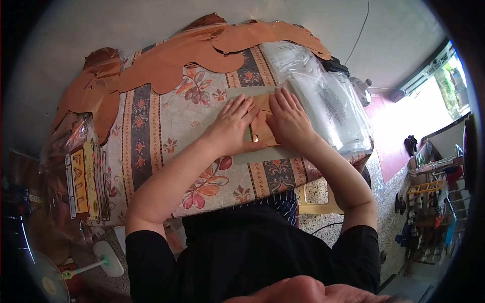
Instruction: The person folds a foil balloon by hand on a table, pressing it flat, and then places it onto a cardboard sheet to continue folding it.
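A shiny copper-coloured folded piece lies on a thin grey-green board near the middle of the table. My left hand is flat over its left side, fingers stretched out and thumb reaching along the lower edge. From the right, my right hand presses down on the same piece with extended fingers pointing away from me. Both palms face down, and parts of the piece are hidden under them.
Brown sheets with scalloped edges spread along the table's far side. Clear plastic bags are piled at the right. A stack of printed packets stands at the left edge. Below the table's right side is a yellow stool.
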The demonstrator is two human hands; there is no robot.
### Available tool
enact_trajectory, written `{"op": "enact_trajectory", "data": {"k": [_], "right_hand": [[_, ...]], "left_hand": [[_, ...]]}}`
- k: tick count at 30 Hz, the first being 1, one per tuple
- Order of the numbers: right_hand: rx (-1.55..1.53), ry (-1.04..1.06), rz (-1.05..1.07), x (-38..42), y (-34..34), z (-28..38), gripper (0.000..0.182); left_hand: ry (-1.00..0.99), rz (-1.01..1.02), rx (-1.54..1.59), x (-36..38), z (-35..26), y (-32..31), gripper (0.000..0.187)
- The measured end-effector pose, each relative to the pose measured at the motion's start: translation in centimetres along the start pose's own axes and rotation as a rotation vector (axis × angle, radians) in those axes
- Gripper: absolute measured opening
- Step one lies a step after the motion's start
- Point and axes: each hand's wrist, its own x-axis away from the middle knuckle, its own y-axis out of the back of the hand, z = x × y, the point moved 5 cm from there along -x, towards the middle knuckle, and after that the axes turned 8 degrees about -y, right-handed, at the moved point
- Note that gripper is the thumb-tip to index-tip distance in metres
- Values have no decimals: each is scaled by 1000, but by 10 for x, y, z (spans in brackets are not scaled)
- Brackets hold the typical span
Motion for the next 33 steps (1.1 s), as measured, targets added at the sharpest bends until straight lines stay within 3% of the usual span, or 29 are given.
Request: {"op": "enact_trajectory", "data": {"k": [2, 10, 13, 19, 25, 27, 33], "right_hand": [[-20, -160, 100, -1, -10, -6, 58], [-9, -144, 113, 3, -19, -9, 64], [14, -149, 126, 4, -19, -8, 66], [14, -171, 161, 2, -18, -7, 69], [41, -195, 242, -2, -16, -8, 72], [35, -207, 270, -4, -11, -8, 74], [-17, -270, 301, -9, -7, -9, 77]], "left_hand": [[-10, -19, -10, 0, 1, -1, 101], [-14, -53, 20, 2, 5, -4, 106], [25, -55, -99, 8, 5, -2, 113], [40, 31, -102, 22, 13, 10, 113], [93, 126, 62, 72, 14, 44, 84], [113, 7, 105, 91, 11, 58, 65], [153, -89, 125, 133, 1, 77, 51]]}}
